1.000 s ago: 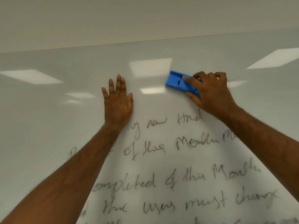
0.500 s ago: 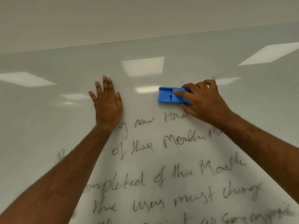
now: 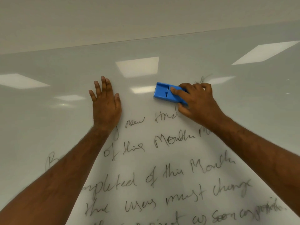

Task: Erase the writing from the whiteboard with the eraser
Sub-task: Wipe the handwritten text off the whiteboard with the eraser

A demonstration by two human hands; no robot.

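A glossy whiteboard (image 3: pixel 211 62) is filling most of the frame, its smooth surface mirroring bright rectangular ceiling lights (image 3: pixel 137 66). At centre right, the right hand (image 3: pixel 197 103) is gripping a blue eraser (image 3: pixel 167 94), a hard plastic rectangular block with a grooved back, fingers curled over its far end and thumb underneath, pressing it against the board. At centre left, the left hand (image 3: pixel 106 103) is lying flat on the board, fingers straight and slightly spread. Black cursive writing (image 3: pixel 162 176) is covering the lower half of the frame; a faint smudged trace is showing just above the right hand.
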